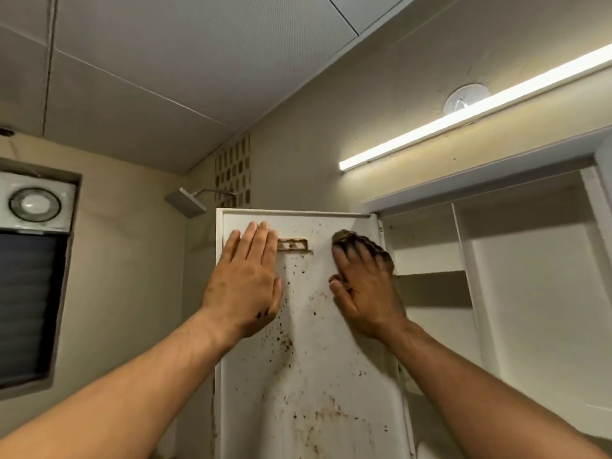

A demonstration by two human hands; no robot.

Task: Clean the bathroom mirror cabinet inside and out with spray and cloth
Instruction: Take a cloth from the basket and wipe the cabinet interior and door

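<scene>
The cabinet door [308,359] is seen swung open, its inner face turned to the camera and speckled with brown spots; it hangs at the left edge of the mirror cabinet [530,293]. The dark cloth [343,236], soft and bunched, is pressed to the door's upper right under the right hand [364,289], whose grip is curled round it, fingers bent over the wad. The left hand [245,283] is laid flat on the upper left, fingers straight and close together, nothing pinched.

The panel is judged thin, light and free to swing on its hinges, so it is best braced by that flat palm while the cloth is scrubbed. A mirror is presumed on the hidden far face, so hard pushing is to be avoided.

A rusty bracket [293,245] sits between the 2 hands and may snag the cloth. Open room is offered downward over the door. The hinge edge is just beside the right hand, with a shelf [430,276] beyond. No spray bottle is seen.
</scene>
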